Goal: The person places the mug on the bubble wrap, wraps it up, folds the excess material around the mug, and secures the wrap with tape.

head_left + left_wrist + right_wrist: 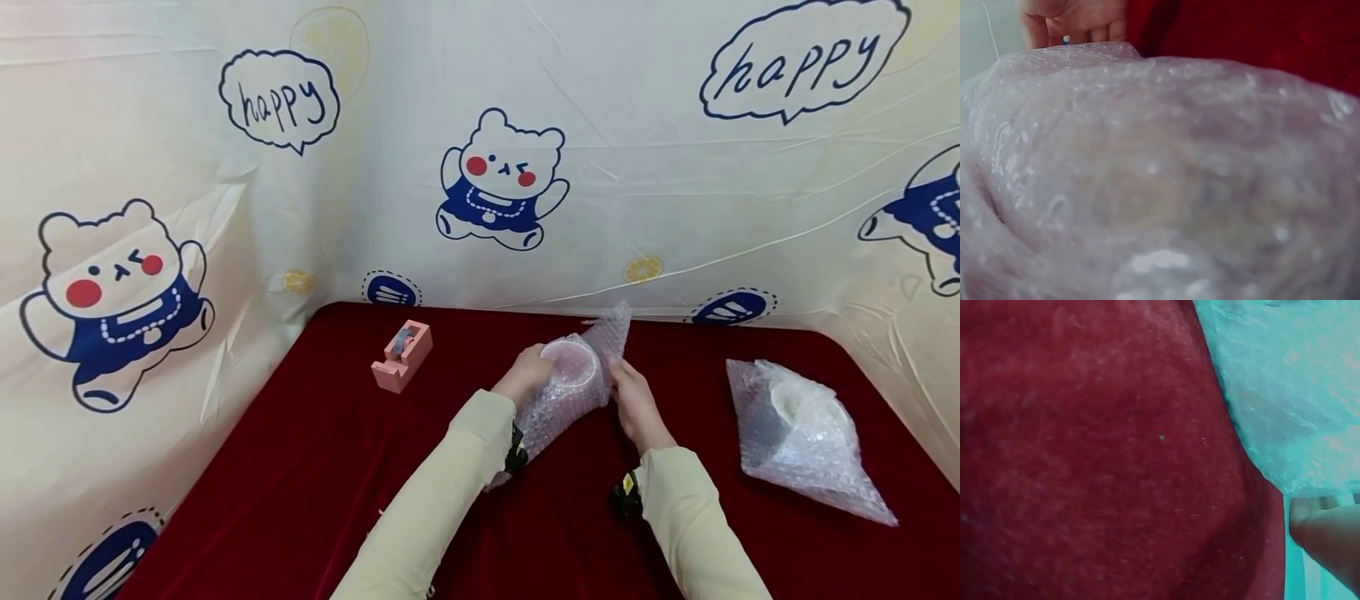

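A white round-rimmed cup point(572, 364) lies in a sheet of bubble wrap point(551, 417) on the dark red cloth, its mouth facing the head camera. My left hand point(525, 375) grips the cup at the left of its rim, fingertips hidden by the rim and plastic. On the other side, my right hand point(636, 400) pinches the wrap's edge between thumb and fingers. A pointed flap of wrap stands up beyond that hand. Close up in the left wrist view, the bubble wrap point(1160, 175) fills most of the picture, with the right hand point(1079, 22) behind it.
A pink tape dispenser point(402, 357) with a bluish roll stands at the back left of the red table point(300, 467). To the right lies another bubble-wrapped bundle point(817, 442) with a white round-rimmed object inside. A printed white curtain point(637, 192) hangs behind and beside the table.
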{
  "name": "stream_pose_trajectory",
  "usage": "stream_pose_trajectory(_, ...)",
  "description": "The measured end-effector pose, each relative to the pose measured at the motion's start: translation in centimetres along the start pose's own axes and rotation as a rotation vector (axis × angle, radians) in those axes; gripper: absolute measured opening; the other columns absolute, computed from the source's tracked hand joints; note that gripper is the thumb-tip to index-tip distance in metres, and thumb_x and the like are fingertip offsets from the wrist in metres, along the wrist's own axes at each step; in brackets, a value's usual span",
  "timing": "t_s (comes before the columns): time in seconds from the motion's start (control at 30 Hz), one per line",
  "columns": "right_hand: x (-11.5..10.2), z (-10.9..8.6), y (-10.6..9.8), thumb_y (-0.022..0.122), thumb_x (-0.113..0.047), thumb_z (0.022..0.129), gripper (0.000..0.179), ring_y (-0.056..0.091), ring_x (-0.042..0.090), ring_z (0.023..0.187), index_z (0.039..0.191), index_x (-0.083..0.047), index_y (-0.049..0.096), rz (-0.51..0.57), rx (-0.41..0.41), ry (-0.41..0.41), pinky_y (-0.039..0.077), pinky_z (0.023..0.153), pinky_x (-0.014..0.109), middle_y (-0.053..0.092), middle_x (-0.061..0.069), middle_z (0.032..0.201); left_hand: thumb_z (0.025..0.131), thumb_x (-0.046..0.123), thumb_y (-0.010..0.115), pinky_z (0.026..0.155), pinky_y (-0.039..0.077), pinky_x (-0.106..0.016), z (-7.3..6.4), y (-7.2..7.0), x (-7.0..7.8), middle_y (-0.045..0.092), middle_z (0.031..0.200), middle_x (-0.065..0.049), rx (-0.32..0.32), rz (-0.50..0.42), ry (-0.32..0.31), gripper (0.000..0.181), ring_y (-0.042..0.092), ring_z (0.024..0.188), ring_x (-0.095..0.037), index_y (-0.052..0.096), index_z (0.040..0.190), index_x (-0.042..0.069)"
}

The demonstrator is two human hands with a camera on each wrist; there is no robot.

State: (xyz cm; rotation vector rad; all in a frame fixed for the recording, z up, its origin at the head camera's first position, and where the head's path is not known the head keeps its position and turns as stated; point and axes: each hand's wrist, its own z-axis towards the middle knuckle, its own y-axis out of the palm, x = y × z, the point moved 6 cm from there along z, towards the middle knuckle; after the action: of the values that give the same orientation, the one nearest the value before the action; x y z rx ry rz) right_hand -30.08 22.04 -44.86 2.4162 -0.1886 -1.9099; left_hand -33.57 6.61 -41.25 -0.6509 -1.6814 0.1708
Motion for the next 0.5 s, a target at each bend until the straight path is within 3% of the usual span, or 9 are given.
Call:
stream_pose_trajectory(0.17, 0.1, -0.2, 0.6, 0.024, -0.023, 0.106, 0.058, -0.013, 0.024, 0.148, 0.153, -0.007, -0.008, 0.121, -0.011, -0.038, -0.007, 0.122, 0.040, -0.011, 0.008, 0.161, 0.098, 0.011, 0.037, 0.112, 0.036, -0.041, -0.1, 0.0, -0.2, 0.045, 0.145, -0.017, -0.015, -0.020, -0.017, 0.046, 0.043, 0.133, -0.029, 0.040, 0.142, 0.000)
stream_pose_trajectory(0.27, 0.2, -0.2, 1.0, 0.025, -0.020, 0.105, 0.057, -0.014, 0.021, 0.148, 0.153, -0.007, -0.004, 0.178, -0.035, -0.062, -0.008, 0.122, 0.039, -0.010, 0.007, 0.161, 0.100, 0.014, 0.035, 0.113, 0.035, -0.042, -0.3, 0.0, -0.2, 0.043, 0.147, -0.017, -0.026, -0.028, -0.026, 0.046, 0.040, 0.136, -0.030, 0.038, 0.144, 0.001)
stream_pose_trajectory(0.33, 0.3, -0.1, 1.2, 0.025, -0.018, 0.105, 0.056, -0.011, 0.020, 0.148, 0.154, -0.006, 0.000, 0.200, -0.053, -0.072, -0.006, 0.122, 0.038, -0.006, 0.006, 0.162, 0.099, 0.014, 0.035, 0.113, 0.035, -0.042, -0.3, 0.0, -0.2, 0.043, 0.146, -0.018, -0.022, -0.026, -0.023, 0.046, 0.041, 0.135, -0.030, 0.038, 0.143, 0.000)
stream_pose_trajectory(0.43, 0.3, 0.0, 1.1, 0.025, -0.018, 0.105, 0.047, 0.008, 0.019, 0.147, 0.151, -0.011, 0.021, 0.216, -0.044, -0.064, 0.005, 0.121, 0.034, 0.020, 0.006, 0.156, 0.097, 0.009, 0.036, 0.111, 0.037, -0.041, -0.2, 0.0, -0.1, 0.045, 0.145, -0.019, -0.007, -0.005, -0.010, 0.046, 0.044, 0.132, -0.029, 0.041, 0.141, -0.001)
stream_pose_trajectory(0.5, 0.3, 0.0, 1.0, 0.022, -0.027, 0.104, 0.045, 0.012, 0.018, 0.144, 0.147, -0.012, 0.028, 0.210, -0.045, -0.043, 0.007, 0.119, 0.034, 0.026, 0.004, 0.150, 0.095, 0.007, 0.037, 0.110, 0.038, -0.041, -0.1, 0.0, -0.1, 0.046, 0.144, -0.018, 0.000, 0.005, -0.009, 0.046, 0.045, 0.131, -0.029, 0.042, 0.140, -0.001)
